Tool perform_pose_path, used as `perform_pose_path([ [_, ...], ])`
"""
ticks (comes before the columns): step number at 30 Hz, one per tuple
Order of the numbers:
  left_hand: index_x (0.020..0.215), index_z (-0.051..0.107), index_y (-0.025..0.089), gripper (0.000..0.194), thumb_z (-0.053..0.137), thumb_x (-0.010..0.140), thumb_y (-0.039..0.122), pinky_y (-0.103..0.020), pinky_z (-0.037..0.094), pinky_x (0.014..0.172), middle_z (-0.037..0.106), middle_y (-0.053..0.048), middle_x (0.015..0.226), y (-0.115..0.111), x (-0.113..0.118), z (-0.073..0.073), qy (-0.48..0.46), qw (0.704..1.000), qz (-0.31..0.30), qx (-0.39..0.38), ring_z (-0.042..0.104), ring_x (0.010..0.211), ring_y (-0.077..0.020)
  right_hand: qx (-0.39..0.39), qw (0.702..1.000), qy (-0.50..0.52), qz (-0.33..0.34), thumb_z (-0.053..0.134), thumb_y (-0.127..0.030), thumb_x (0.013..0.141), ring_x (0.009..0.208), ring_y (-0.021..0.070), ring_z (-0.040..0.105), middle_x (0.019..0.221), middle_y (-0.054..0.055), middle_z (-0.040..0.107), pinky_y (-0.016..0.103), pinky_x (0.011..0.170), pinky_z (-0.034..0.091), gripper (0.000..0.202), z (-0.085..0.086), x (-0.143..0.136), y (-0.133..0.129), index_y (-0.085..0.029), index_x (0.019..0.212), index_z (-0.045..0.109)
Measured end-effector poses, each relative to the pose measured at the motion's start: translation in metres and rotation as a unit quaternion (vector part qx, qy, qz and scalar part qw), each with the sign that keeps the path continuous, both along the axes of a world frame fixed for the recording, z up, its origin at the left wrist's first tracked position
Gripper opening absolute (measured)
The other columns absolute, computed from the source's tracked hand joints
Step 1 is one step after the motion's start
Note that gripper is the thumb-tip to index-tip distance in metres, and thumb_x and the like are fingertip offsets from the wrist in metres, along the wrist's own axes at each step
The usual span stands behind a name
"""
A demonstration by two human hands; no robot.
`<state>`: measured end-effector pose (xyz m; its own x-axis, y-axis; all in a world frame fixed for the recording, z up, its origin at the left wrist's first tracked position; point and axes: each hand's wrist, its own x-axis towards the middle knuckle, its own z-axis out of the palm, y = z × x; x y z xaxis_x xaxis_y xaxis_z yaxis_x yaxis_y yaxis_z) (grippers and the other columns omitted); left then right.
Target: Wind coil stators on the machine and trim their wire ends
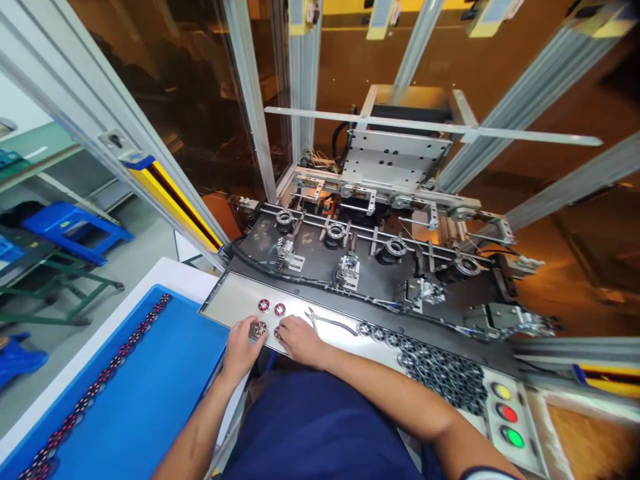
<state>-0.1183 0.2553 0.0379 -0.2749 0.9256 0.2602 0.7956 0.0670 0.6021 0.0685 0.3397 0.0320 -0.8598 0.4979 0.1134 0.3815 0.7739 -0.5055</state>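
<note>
My left hand (241,352) is closed, with thumb and fingers around a small round motor stator (260,329) at the front edge of the metal ledge (227,300). Beside it, my right hand (301,343) has its fingertips closed on another stator (277,332), mostly covered by the fingers. Just beyond my hands lie two stators with red showing, one on the left (263,305) and one on the right (280,309). A pair of cutting pliers (333,323) rests to the right, its jaws open.
Dark round parts (440,373) are packed along the ledge to the right, near yellow, red and green buttons (509,413). A blue tray (130,393) at left holds a row of red-and-black stators (107,373). Behind the ledge stands a machine with several round fixtures (335,233).
</note>
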Motion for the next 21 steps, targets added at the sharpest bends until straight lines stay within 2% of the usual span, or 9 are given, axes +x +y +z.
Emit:
perform_pose_path([
  [3,0.105,0.061,0.022,0.026,0.066,0.082,0.033,-0.043,0.057,0.082,0.073,-0.008,0.095,0.011,0.005,-0.014,0.005,1.000,0.015,-0.010,0.071,0.087,-0.0275,0.013,1.000,-0.001,-0.005,0.060,-0.034,0.096,0.100,0.0199,0.064,0.110,0.007,0.066,0.040,0.088,0.054,0.021,0.000,-0.004,0.000,-0.016,0.104,0.064],
  [5,0.108,0.059,0.021,0.028,0.063,0.084,0.034,-0.046,0.055,0.086,0.070,-0.010,0.099,0.015,0.011,-0.018,0.011,0.999,0.030,0.003,0.069,0.092,-0.0287,0.021,1.000,0.012,-0.016,0.061,-0.034,0.094,0.104,0.0201,0.063,0.115,0.007,0.067,0.038,0.091,0.053,0.019,0.003,0.012,-0.003,-0.019,0.104,0.064],
  [8,0.112,0.056,0.019,0.032,0.063,0.083,0.031,-0.052,0.051,0.095,0.064,-0.013,0.110,0.009,0.015,-0.013,0.022,0.997,0.053,0.043,0.063,0.109,-0.0327,0.036,0.996,0.033,-0.078,0.059,-0.030,0.094,0.111,0.0201,0.060,0.120,0.008,0.067,0.035,0.096,0.052,0.015,0.007,0.062,-0.015,-0.022,0.105,0.064],
  [13,0.114,0.056,0.017,0.036,0.067,0.080,0.023,-0.052,0.053,0.089,0.061,-0.018,0.119,-0.010,0.019,0.009,0.019,0.994,0.058,0.094,0.056,0.120,-0.0368,0.056,0.964,0.021,-0.259,0.050,-0.018,0.095,0.106,0.0295,0.060,0.110,0.017,0.067,0.051,0.093,0.051,0.022,0.004,0.166,-0.031,-0.017,0.113,0.063],
  [16,0.111,0.058,0.019,0.030,0.066,0.082,0.020,-0.050,0.053,0.092,0.064,-0.014,0.114,-0.004,0.039,0.023,-0.008,0.995,0.008,0.102,0.061,0.112,-0.0320,0.060,0.954,-0.007,-0.294,0.052,-0.016,0.093,0.113,0.0333,0.056,0.118,0.019,0.063,0.054,0.094,0.049,0.024,0.004,0.199,-0.022,-0.018,0.114,0.064],
  [21,0.093,0.066,0.023,0.008,0.062,0.087,0.022,-0.040,0.056,0.091,0.073,-0.005,0.099,0.024,0.092,0.037,-0.070,0.983,-0.163,0.051,0.070,0.095,-0.0228,0.057,0.969,-0.075,-0.229,0.056,-0.011,0.090,0.116,0.0297,0.052,0.124,0.015,0.061,0.048,0.097,0.046,0.030,0.014,0.200,0.005,-0.020,0.118,0.064],
])
